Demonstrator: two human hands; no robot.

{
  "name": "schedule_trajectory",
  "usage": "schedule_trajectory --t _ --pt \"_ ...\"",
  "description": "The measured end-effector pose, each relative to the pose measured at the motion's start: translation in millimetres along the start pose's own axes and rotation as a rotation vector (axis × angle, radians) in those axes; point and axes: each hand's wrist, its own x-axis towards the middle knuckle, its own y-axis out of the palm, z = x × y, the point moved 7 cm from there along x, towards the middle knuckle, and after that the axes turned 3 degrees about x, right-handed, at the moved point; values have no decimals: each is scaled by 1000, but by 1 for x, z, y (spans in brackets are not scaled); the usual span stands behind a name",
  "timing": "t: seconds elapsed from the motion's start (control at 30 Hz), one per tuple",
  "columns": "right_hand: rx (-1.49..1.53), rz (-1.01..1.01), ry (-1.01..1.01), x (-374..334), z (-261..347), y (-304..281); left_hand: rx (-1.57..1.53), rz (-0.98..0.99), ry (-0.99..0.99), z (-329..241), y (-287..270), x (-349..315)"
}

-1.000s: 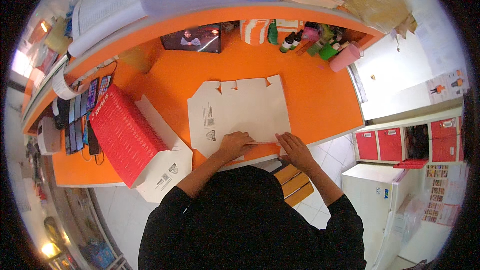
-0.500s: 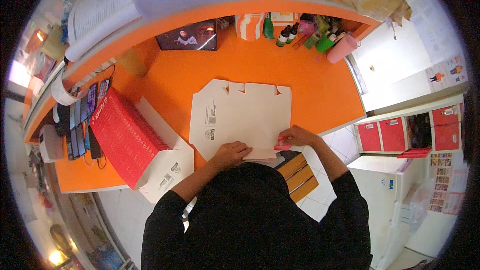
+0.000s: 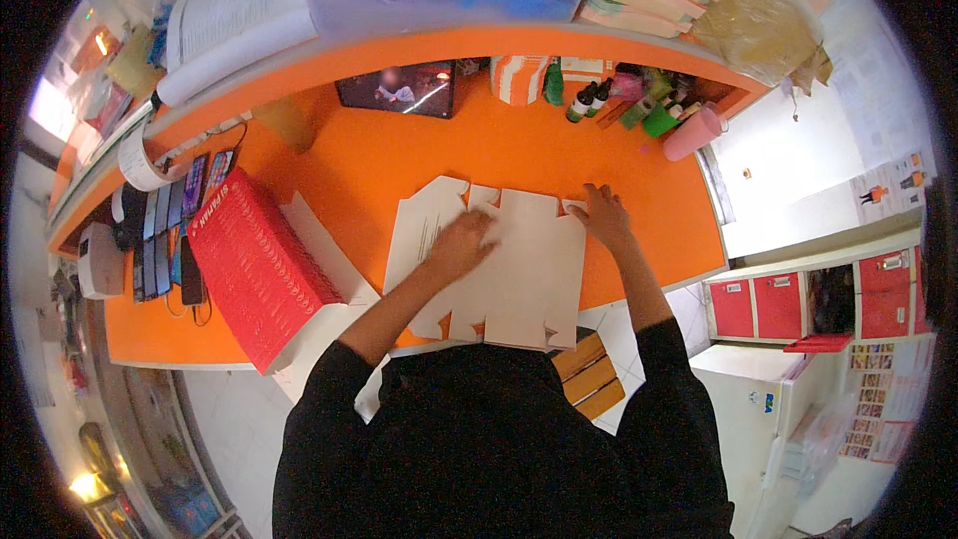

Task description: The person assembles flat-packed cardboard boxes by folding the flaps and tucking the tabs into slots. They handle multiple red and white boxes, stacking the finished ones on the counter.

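Observation:
A flat white cardboard box blank (image 3: 529, 269) with notched tabs lies before me on the orange table, its near edge against my body. My left hand (image 3: 464, 245) is over its left half, fingers loosely bent and apart, slightly blurred; whether it presses on the board I cannot tell. At the blank's far right corner is my right hand (image 3: 607, 218), fingers spread around the corner tab and touching it. Left of the blank rests a stack of red printed box blanks (image 3: 259, 269), partly folded, white inside.
Several phones (image 3: 160, 230) lie at the left beside a white device (image 3: 100, 260). A tablet (image 3: 397, 90) leans under the orange shelf (image 3: 419, 48). Dark bottles (image 3: 589, 100) and a pink cup (image 3: 694, 132) stand at the back right. A wooden slatted seat (image 3: 589, 379) is below the table.
Both hands have moved away from me, from the blank's near edge to its middle and far right corner. The near notched edge now shows. The view has shifted slightly.

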Motion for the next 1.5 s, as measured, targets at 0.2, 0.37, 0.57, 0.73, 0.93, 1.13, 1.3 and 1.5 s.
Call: schedule_trajectory --t 0.2,0.37,0.57,0.73,0.93,1.13,1.3,1.5 --pt "49 79 109 22 5 42 310 131 -32 58 36 75" --pt "184 130 -111 20 10 40 296 208 -60 48 33 94" --pt "289 187 -163 13 30 17 354 409 -55 45 31 97" --pt "166 344 -181 12 37 2 310 450 -115 40 36 89" --pt "215 405 -237 13 35 14 450 228 7 38 45 73" --pt "-137 -215 -421 -81 66 53 476 64 39 34 49 64" --pt "-202 -227 -330 -103 84 46 299 -19 -79 51 53 65" --pt "-30 -214 -179 -28 84 0 249 272 -148 48 47 83"
